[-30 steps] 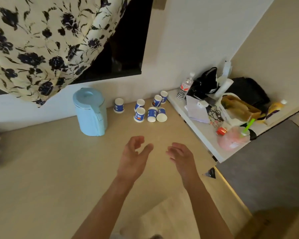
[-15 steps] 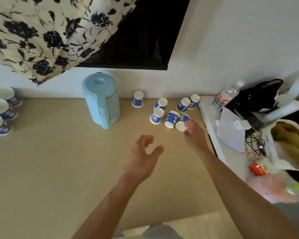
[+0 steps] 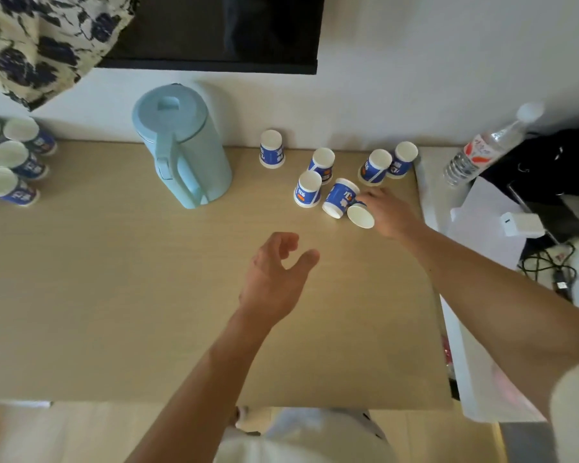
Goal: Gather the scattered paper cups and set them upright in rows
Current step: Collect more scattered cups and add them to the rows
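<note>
Several blue-and-white paper cups are clustered at the back right of the wooden table (image 3: pixel 114 295). Most of them stand upside down, such as one cup (image 3: pixel 307 193) and another (image 3: pixel 271 150). One cup (image 3: pixel 340 202) lies on its side. My right hand (image 3: pixel 390 213) grips a tipped cup (image 3: pixel 361 216) whose open mouth faces me, right beside the lying one. My left hand (image 3: pixel 274 279) hovers over the table's middle, fingers loosely curled and holding nothing. More cups (image 3: pixel 12 155) stand upright, mouths up, in a group at the far left edge.
A light blue kettle (image 3: pixel 181 145) stands at the back, left of the cluster. A white side table (image 3: pixel 475 379) on the right holds a water bottle (image 3: pixel 482 150), paper, a charger (image 3: pixel 520 225), cables and a black bag. A floral curtain (image 3: pixel 37 38) hangs top left.
My right hand reached forward to the cup cluster and took hold of a tipped cup. My left hand stayed over the table's middle. The view moved closer and left.
</note>
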Available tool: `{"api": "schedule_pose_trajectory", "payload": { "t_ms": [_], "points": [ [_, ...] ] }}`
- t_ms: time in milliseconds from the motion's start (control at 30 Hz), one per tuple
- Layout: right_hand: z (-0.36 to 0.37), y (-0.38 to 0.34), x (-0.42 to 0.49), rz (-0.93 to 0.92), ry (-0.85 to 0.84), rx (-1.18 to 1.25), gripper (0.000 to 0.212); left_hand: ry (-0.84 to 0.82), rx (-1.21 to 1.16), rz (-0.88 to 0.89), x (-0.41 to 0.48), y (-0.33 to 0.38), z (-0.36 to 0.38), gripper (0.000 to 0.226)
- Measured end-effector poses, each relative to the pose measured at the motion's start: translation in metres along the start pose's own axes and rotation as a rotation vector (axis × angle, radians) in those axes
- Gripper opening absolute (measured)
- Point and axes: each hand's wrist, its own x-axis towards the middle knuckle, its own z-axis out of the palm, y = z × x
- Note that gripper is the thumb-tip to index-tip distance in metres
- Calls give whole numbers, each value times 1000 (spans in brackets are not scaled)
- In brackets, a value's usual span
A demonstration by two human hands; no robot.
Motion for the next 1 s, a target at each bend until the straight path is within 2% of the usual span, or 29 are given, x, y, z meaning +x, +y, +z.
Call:
{"api": "schedule_pose_trajectory", "payload": {
  "t_ms": [167, 300, 400, 467, 600, 667, 767, 867, 933, 1000],
  "points": [
    [7, 2, -1, -33, 33, -116, 48, 25, -5, -33, 0, -7, 4, 35],
    [15, 6, -9, -20, -44, -134, 66, 12, 3, -41, 3, -8, 8, 36],
    [26, 11, -16, 14, -73, -49, 73, -8, 18, -42, 6, -8, 14, 37],
    [34, 11, -24, 74, -34, 121, 69, -23, 35, -46, 9, -9, 18, 37],
    [29, -14, -50, 165, 10, 1010, 64, -46, 59, -55, 17, -13, 26, 44],
    [18, -38, -62, 85, 46, 1276, 66, -57, 23, -85, 21, -13, 29, 55],
    [5, -73, -78, -73, 49, 1405, 62, -100, -81, -126, 27, -10, 32, 66],
    [-4, -96, -91, -172, 61, 1414, 53, -77, -180, -66, 32, -10, 31, 53],
    [-11, -99, -94, -212, 43, 1405, 55, -48, -212, -30, 35, -12, 28, 47],
    [-17, -92, -92, -265, -45, 1383, 60, -24, -199, -3, 38, -12, 22, 44]
  ]
}}
